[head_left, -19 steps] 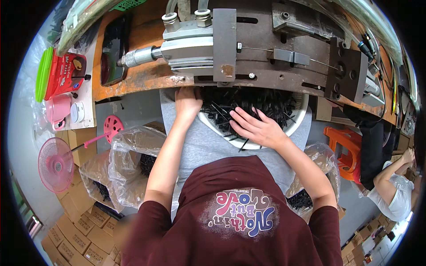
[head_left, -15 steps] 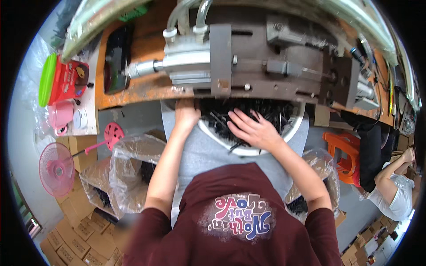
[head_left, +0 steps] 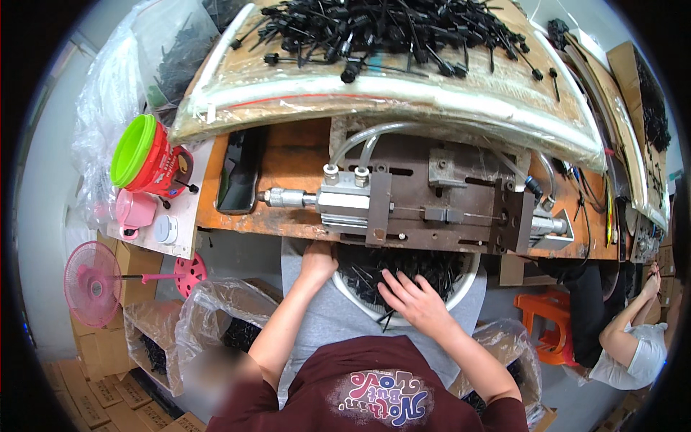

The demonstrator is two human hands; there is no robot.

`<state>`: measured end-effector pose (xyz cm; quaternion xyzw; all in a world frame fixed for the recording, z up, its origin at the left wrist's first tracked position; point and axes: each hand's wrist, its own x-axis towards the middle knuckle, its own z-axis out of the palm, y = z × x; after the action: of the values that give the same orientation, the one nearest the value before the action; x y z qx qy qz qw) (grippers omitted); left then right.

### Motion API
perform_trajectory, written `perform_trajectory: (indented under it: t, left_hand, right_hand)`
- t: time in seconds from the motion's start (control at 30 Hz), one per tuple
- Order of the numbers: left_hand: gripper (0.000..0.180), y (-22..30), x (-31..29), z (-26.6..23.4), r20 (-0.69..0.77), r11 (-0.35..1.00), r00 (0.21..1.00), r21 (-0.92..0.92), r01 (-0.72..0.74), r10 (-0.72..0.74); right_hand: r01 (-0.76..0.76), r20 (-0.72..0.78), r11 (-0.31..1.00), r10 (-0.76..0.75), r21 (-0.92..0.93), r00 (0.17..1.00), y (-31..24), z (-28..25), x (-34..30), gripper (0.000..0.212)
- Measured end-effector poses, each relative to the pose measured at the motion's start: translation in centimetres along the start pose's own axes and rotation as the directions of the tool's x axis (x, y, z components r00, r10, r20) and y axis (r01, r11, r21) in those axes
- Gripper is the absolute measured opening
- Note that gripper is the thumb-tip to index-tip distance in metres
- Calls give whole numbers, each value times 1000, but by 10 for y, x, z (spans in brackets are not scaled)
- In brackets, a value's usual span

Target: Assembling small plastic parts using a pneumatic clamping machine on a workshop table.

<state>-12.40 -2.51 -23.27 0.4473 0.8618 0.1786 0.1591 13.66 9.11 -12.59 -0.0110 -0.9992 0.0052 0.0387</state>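
Observation:
A white basin full of thin black plastic parts rests on my lap under the bench edge. My right hand lies over the parts with fingers spread, touching the top of the heap and gripping nothing that I can see. At the basin's left rim is my left hand. Its fingers are hidden by the bench edge and the hand itself, so their hold cannot be made out. Just above both hands, a metal fixture with a pneumatic cylinder sits on the bench.
A raised, plastic-wrapped board carries a heap of black stemmed parts. On the left are a red bucket, a pink mug and a pink fan. An orange stool and another person are at right.
The view has tilted up, bringing the board with its heap of parts into sight. Both hands keep nearly the same places at the basin; the right hand's fingers have shifted slightly over the parts.

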Motion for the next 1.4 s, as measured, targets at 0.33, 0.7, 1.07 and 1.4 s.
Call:
perform_trajectory:
  t: [0.33,0.7,1.07,1.4]
  left_hand:
    - [36,12,-8,-8,72,996,993,9,90,-90]
    - [59,18,-20,-17,-122,951,991,-309,16,-56]
    - [74,29,-26,-17,-146,986,989,-165,10,-35]
    - [36,7,42,-13,-122,988,992,-152,-33,15]
  right_hand:
    - [-129,-405,940,256,315,878,9,-50,-18,41]
    - [-526,-300,722,677,450,672,-26,-26,-78,30]
    - [-366,101,613,423,700,900,-72,31,-55,30]
    - [-456,89,395,670,798,737,-73,17,-61,18]
